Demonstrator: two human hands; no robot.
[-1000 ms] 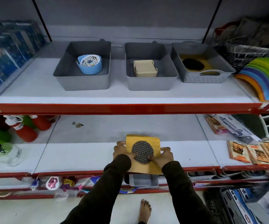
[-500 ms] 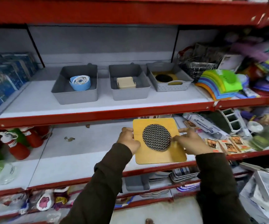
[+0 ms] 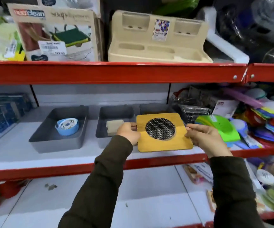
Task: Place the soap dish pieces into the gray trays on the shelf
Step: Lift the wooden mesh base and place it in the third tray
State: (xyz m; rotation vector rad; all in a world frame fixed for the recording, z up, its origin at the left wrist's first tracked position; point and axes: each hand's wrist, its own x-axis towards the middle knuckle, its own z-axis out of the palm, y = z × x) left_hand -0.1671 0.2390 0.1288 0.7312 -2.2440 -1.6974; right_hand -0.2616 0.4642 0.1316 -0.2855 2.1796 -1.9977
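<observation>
The left hand [image 3: 128, 132] and the right hand [image 3: 204, 139] each pinch a side edge of the yellow soap dish plate [image 3: 163, 133], holding it nearly flat in the air in front of the gray trays on the middle shelf [image 3: 14, 155]. It hides most of the third tray [image 3: 152, 108], which looks like its destination, since the first tray [image 3: 42, 137] has a blue round dish [image 3: 67, 126] and the second tray [image 3: 114, 112] a beige piece [image 3: 114, 127]. To do this well, I would keep the plate level, carry it forward over the near rim, then lower it. Headroom under the red beam [image 3: 113, 72] is generous; the right side is tighter, with green plates [image 3: 218, 127] just beside the right hand.
</observation>
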